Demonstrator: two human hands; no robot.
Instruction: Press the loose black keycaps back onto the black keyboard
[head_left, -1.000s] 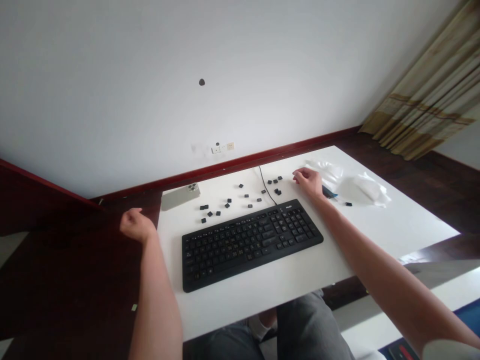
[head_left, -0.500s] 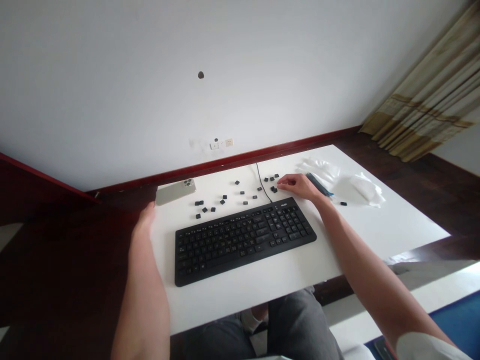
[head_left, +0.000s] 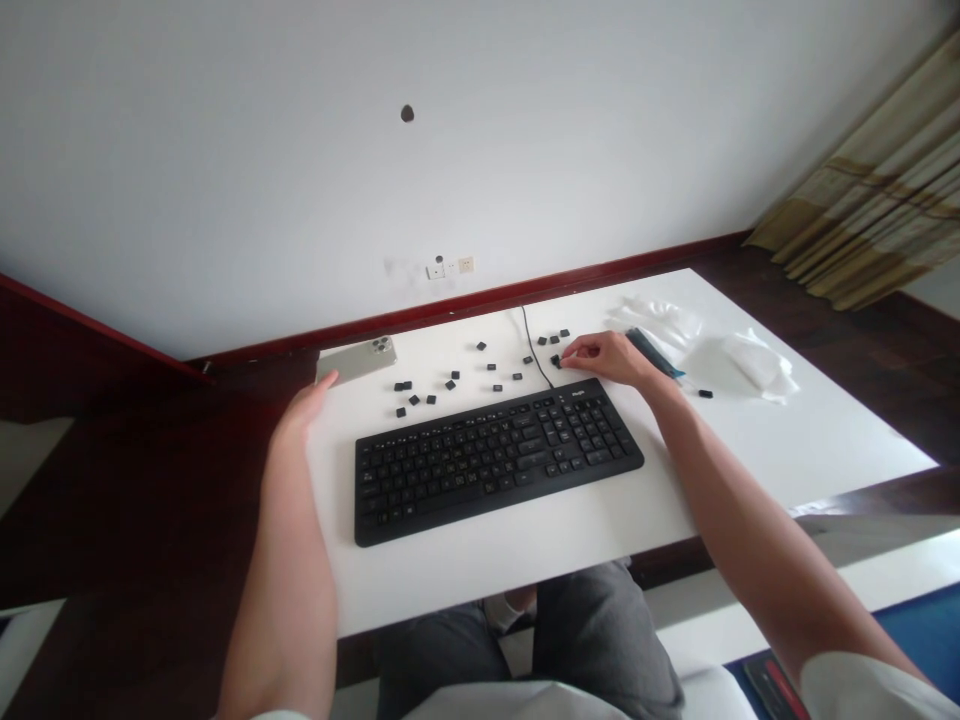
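A black keyboard lies on the white table in front of me. Behind it are scattered several loose black keycaps. My right hand is beyond the keyboard's right end, its thumb and fingertips closed on a small black keycap at the tabletop. At the table's left edge is my left hand, with the thumb over the top near a phone lying face down. Its other fingers are hidden at the table's side.
Crumpled clear plastic bags lie on the right of the table. A dark packet is just behind my right wrist, and a lone keycap sits near it. The keyboard cable runs to the back edge. A wall stands behind.
My right fingertips have closed in on the keycaps beside the cable. My left hand has turned, bringing its thumb over the table edge. The view has tilted slightly down.
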